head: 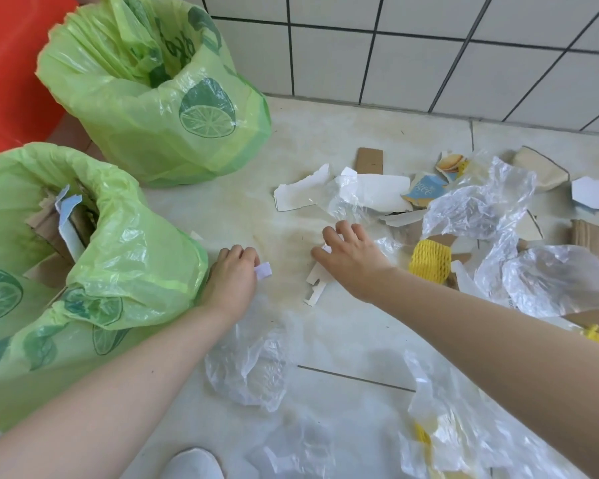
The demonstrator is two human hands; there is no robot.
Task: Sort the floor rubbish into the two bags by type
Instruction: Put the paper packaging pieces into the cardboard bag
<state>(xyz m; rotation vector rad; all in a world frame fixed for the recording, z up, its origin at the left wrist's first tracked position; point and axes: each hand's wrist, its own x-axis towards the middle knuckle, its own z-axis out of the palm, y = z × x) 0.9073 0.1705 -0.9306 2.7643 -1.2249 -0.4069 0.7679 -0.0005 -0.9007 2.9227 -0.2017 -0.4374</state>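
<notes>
Lime-print bags (159, 108) bear unreadable lettering; blue card scrap (426, 193) likewise.

Two bare forearms reach into view from the lower edge, each uncovered along all of its visible length, with no sleeve edge showing anywhere. The left hand (234, 280) and the right hand (351, 255) are also bare: no gloves, rings, watch or wristband can be seen on the fingers or wrists. The fingernails that show are short and unpainted. At the bottom edge, between the forearms, sits a rounded white shape (192, 464) that looks like the toe of a shoe or slipper, though too little shows to tell which.
</notes>
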